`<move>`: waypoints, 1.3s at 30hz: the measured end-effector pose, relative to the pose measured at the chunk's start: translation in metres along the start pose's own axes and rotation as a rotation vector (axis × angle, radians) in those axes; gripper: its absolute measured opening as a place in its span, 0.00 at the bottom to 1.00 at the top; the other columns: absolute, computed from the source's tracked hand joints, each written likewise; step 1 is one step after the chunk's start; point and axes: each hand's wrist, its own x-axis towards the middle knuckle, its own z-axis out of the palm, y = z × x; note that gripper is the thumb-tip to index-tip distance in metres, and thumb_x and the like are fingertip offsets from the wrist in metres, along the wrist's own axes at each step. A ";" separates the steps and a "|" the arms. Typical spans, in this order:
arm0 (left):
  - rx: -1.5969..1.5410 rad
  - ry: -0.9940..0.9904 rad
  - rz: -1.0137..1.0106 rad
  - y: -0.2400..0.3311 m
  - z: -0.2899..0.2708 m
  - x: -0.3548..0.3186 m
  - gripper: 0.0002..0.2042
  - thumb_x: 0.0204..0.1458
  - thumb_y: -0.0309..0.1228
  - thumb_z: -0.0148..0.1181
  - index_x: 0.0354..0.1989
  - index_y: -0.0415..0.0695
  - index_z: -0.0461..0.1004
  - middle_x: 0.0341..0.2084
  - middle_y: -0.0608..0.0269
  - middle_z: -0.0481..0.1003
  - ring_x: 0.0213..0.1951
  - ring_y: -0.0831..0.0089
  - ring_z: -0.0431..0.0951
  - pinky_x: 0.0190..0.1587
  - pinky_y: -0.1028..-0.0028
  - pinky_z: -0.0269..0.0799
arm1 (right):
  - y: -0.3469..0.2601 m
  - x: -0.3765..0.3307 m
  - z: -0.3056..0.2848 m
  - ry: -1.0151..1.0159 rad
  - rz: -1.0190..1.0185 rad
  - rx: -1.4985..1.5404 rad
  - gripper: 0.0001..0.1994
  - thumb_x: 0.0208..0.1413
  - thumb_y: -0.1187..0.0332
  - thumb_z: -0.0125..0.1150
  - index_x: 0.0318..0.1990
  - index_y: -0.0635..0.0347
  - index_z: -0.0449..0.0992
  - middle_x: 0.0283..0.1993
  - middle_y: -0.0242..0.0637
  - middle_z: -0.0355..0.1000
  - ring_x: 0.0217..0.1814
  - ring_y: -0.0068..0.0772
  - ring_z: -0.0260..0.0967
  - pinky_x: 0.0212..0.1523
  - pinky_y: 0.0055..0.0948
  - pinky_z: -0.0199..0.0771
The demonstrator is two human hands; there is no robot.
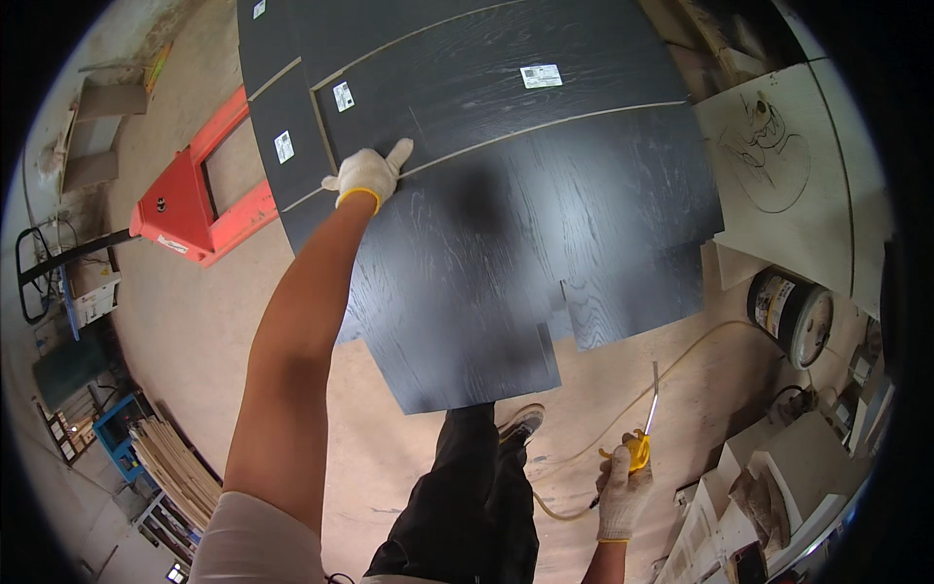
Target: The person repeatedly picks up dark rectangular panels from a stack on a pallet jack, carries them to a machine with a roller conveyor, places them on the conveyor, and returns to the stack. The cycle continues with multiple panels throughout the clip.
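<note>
Several black wood-grain panels (467,263) lie side by side and overlapping in front of me. My left hand (365,177), in a white knit glove with a yellow cuff, rests on them by a pale seam. Its thumb and an outer finger are spread apart; the middle fingers are partly hidden. Low on the right, my gloved right hand (621,492) grips a yellow air blow gun (638,452). The gun's thin metal nozzle (652,404) points away from me, apart from the panels. A yellowish hose (559,514) runs near the gun.
A red pallet jack (199,200) stands left of the panels. Stacked wooden strips (175,467) lean at lower left. On the right are a dark bucket (790,316), a pale board with a line drawing (778,175), and white panels with a crumpled glove-like cloth (759,506).
</note>
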 end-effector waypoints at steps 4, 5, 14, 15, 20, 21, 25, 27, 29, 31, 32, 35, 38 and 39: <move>0.075 -0.241 0.166 0.018 0.006 -0.052 0.46 0.66 0.71 0.49 0.60 0.29 0.80 0.60 0.41 0.80 0.62 0.43 0.81 0.65 0.55 0.75 | -0.015 0.000 0.016 -0.007 -0.044 0.012 0.17 0.74 0.62 0.62 0.61 0.65 0.77 0.30 0.28 0.72 0.22 0.15 0.64 0.22 0.19 0.65; 0.168 -0.371 0.259 0.025 0.003 -0.059 0.44 0.66 0.69 0.52 0.58 0.28 0.81 0.59 0.40 0.80 0.61 0.44 0.82 0.63 0.58 0.76 | -0.018 0.003 0.018 -0.012 -0.071 0.016 0.17 0.74 0.62 0.62 0.61 0.65 0.77 0.30 0.28 0.72 0.22 0.15 0.64 0.22 0.19 0.64; 0.883 0.206 0.419 0.079 -0.078 0.001 0.35 0.71 0.38 0.58 0.79 0.94 0.54 0.64 0.55 0.72 0.73 0.34 0.66 0.69 0.19 0.53 | -0.020 0.069 0.015 -0.204 -0.047 0.019 0.19 0.73 0.53 0.65 0.52 0.62 0.81 0.29 0.25 0.74 0.22 0.17 0.65 0.22 0.23 0.64; 0.873 0.125 0.454 0.080 -0.081 0.003 0.36 0.71 0.38 0.59 0.80 0.93 0.53 0.61 0.57 0.74 0.71 0.42 0.69 0.72 0.26 0.59 | -0.018 0.074 0.021 -0.218 -0.139 -0.073 0.20 0.72 0.51 0.65 0.52 0.62 0.81 0.28 0.25 0.74 0.22 0.18 0.66 0.22 0.24 0.65; 0.997 -0.058 0.526 0.078 -0.055 -0.038 0.39 0.69 0.33 0.62 0.79 0.90 0.52 0.67 0.53 0.73 0.73 0.39 0.69 0.73 0.23 0.50 | -0.018 0.091 0.055 -0.277 -0.293 -0.127 0.23 0.69 0.47 0.69 0.40 0.62 0.77 0.26 0.30 0.72 0.22 0.23 0.69 0.22 0.26 0.68; 0.970 -0.134 0.531 0.077 -0.044 -0.055 0.40 0.68 0.32 0.62 0.80 0.87 0.51 0.68 0.55 0.73 0.73 0.38 0.70 0.74 0.23 0.48 | -0.019 0.095 0.057 -0.233 -0.204 -0.065 0.23 0.69 0.47 0.68 0.40 0.62 0.77 0.25 0.30 0.71 0.21 0.23 0.68 0.21 0.27 0.67; 1.012 -0.343 0.618 0.066 0.012 -0.125 0.40 0.71 0.38 0.58 0.82 0.92 0.44 0.74 0.53 0.70 0.73 0.28 0.65 0.73 0.21 0.48 | -0.017 0.110 0.060 -0.139 -0.109 0.064 0.22 0.71 0.49 0.67 0.39 0.62 0.76 0.22 0.29 0.69 0.16 0.22 0.64 0.18 0.26 0.63; 0.851 -0.495 0.544 0.060 0.045 -0.157 0.37 0.70 0.41 0.62 0.81 0.90 0.51 0.77 0.56 0.66 0.77 0.37 0.62 0.76 0.24 0.33 | -0.009 0.116 0.059 -0.107 -0.109 -0.006 0.21 0.71 0.49 0.66 0.42 0.62 0.77 0.24 0.30 0.71 0.18 0.21 0.65 0.20 0.25 0.64; 0.667 -0.563 0.454 0.054 0.077 -0.185 0.29 0.76 0.45 0.49 0.81 0.91 0.51 0.75 0.55 0.69 0.78 0.42 0.63 0.78 0.28 0.33 | 0.001 0.126 0.062 -0.006 -0.102 0.196 0.19 0.72 0.51 0.66 0.47 0.62 0.77 0.28 0.31 0.73 0.22 0.19 0.67 0.22 0.24 0.66; 0.637 -0.525 0.456 0.044 0.103 -0.209 0.22 0.76 0.53 0.46 0.76 0.82 0.64 0.60 0.53 0.79 0.67 0.42 0.74 0.74 0.29 0.42 | 0.009 0.146 0.071 0.015 -0.105 0.278 0.19 0.72 0.53 0.65 0.53 0.62 0.77 0.33 0.36 0.76 0.27 0.23 0.72 0.26 0.27 0.70; 0.558 -0.412 0.412 0.041 0.114 -0.220 0.22 0.75 0.57 0.44 0.74 0.78 0.70 0.52 0.51 0.85 0.62 0.42 0.80 0.72 0.29 0.46 | 0.007 0.164 0.079 -0.004 -0.117 0.269 0.20 0.72 0.53 0.64 0.55 0.62 0.76 0.36 0.39 0.78 0.30 0.28 0.75 0.30 0.30 0.73; 0.209 -0.402 0.176 0.038 0.137 -0.232 0.37 0.67 0.69 0.50 0.68 0.50 0.79 0.49 0.43 0.85 0.61 0.37 0.79 0.74 0.34 0.49 | 0.005 0.207 0.102 0.096 -0.371 -0.113 0.22 0.72 0.54 0.63 0.60 0.64 0.75 0.42 0.50 0.81 0.41 0.48 0.80 0.42 0.41 0.79; -0.182 -0.356 0.099 0.025 0.147 -0.237 0.48 0.61 0.77 0.48 0.56 0.34 0.83 0.47 0.37 0.85 0.59 0.40 0.82 0.74 0.38 0.54 | -0.001 0.216 0.110 0.082 -0.525 -0.237 0.24 0.72 0.53 0.62 0.62 0.66 0.74 0.47 0.59 0.81 0.50 0.66 0.78 0.53 0.48 0.78; -0.284 -0.340 0.095 0.019 0.147 -0.238 0.52 0.60 0.79 0.46 0.51 0.30 0.83 0.47 0.36 0.85 0.58 0.42 0.83 0.74 0.39 0.55 | -0.003 0.207 0.108 0.069 -0.539 -0.198 0.25 0.72 0.53 0.61 0.63 0.66 0.73 0.49 0.61 0.81 0.53 0.72 0.76 0.56 0.50 0.76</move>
